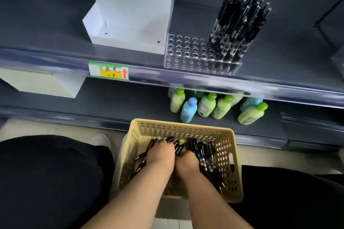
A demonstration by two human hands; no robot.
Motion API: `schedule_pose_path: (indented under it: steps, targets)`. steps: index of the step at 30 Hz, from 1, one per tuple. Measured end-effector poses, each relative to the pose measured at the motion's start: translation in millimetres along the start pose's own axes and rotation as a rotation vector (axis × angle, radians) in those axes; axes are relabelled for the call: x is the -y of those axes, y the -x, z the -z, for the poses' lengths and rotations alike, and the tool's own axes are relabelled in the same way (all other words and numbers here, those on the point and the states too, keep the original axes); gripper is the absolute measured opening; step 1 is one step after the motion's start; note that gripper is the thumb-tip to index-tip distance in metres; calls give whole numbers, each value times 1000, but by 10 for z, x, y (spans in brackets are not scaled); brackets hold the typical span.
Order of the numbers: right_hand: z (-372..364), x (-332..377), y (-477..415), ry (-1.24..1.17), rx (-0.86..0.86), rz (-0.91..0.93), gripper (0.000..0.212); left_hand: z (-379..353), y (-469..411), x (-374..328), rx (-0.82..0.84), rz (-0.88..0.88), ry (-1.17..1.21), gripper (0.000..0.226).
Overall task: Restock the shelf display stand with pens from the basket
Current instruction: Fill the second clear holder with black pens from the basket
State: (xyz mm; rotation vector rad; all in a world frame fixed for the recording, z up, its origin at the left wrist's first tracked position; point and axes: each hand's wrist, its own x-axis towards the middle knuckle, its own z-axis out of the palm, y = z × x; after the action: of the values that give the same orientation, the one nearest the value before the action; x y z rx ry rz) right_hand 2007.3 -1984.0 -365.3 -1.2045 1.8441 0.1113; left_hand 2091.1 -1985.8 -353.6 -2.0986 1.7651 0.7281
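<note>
**Left grip** (pixel 161 156): inside the basket, fingers curled down round a bundle of black pens (pixel 202 152). Pen ends protrude above the knuckles and to the left of the hand.

**Right grip** (pixel 188 161): touches the left grip, with its fingers buried in the pen pile. Whether it holds anything cannot be told.

**Container:** one beige perforated plastic basket (pixel 229 154) sits low between two dark-trousered knees. The pens inside lie tangled, so they cannot be counted.

**Upper shelf:**
- One clear acrylic display stand with rows of round holes (pixel 186 50). Its right part carries close-packed upright stocked pens (pixel 240 16), whose number cannot be read. At least five columns of holes on its left part stand empty.
- Just beside it on the left is one white stepped display box (pixel 130 15), with dark pens in its top compartment.

**Shelf edge:** one green-bordered price label with a yellow panel and red arrow (pixel 108 71).

**Lower shelf:**
- Four pale green bottles with green caps (pixel 221 108).
- Two blue bottles (pixel 189 110).
- Further bottles behind them are partly hidden.
- One white box (pixel 46 85) stands at the left.
</note>
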Motion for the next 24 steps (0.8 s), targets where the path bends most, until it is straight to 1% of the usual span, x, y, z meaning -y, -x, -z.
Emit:
schedule_pose_path:
  steps: [1, 3, 6, 8, 10, 11, 13, 15, 17, 19, 22, 24]
  targets:
    - [-2, 7, -49, -7, 13, -18, 31, -13, -64, -20, 37, 15, 6, 43]
    - [27, 5, -114, -15, 96, -33, 28, -33, -135, -41, 88, 35, 22, 43]
    - [96, 2, -129, -74, 220, -25, 20, -32, -131, -8, 154, 25, 130, 38]
    - [167, -8, -89, -187, 291, -29, 18, -21, -85, 45, 180, 10, 215, 28]
    - [249, 12, 8, -296, 319, -3, 14, 14, -23, 99, 138, -8, 328, 12]
    - [282, 25, 65, -332, 302, 30, 10, 47, 23, 119, 111, -14, 389, 6]
    - [326, 70, 160, -405, 228, 123, 5, 120, 119, 151, 42, -4, 509, 10]
    - [336, 115, 240, -515, 96, 182, 4, 189, 201, 183, -44, 17, 616, 17]
    - [324, 129, 349, -630, -43, 200, 10, 225, 303, 211, -116, 41, 702, 22]
    - [310, 135, 476, -716, -127, 218, 19, 233, 437, 225, -171, 50, 743, 22]
    - [317, 136, 751, -636, -184, 302, 19, 286, 738, 231, -272, 4, 819, 17]
    - [415, 176, 947, -556, -217, 403, 17, 406, 908, 225, -356, -30, 876, 13]
